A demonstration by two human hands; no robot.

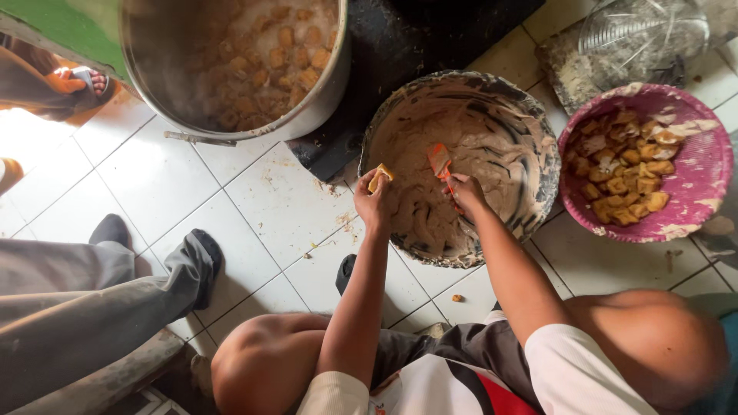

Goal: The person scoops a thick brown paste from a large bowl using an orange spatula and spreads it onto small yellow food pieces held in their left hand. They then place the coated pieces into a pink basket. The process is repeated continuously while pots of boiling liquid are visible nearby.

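- Tofu piece (380,177), small, fried and golden, sits pinched between the fingertips of the left hand (372,201), just over the near-left rim of the batter basin (538,146).
- Left hand fingers are closed narrowly round that piece; the forearm runs from the basin's rim back toward the person's bent knee.
- Right hand (466,192) is inside the basin, near its middle, fingers wrapped tight on the handle of an orange spatula (440,161).
- Spatula blade points away from the person and rests against the pale, thick batter (430,219) that lies in the basin's near half.
- Batter basin stands on the white tiled floor (254,207), its walls smeared and streaked with batter.
- Pink basket (703,177) stands just right of the basin, apart from it, with a heap of fried tofu pieces (626,173) inside; dried batter marks its rim.
- Large metal pot (323,92) stands beyond and left of the basin, filled with brownish pieces (265,65) in liquid, blurred by steam.
- Clear ribbed bowl (642,31) lies beyond the basket, far right of the basin.
- Another person's grey-trousered legs and dark socks (196,257) stretch over the tiles well left of the basin.
- A sandalled foot (81,78) shows far left, past the pot.
- Crumbs (457,297) lie scattered on the tiles beside the basin's near edge.
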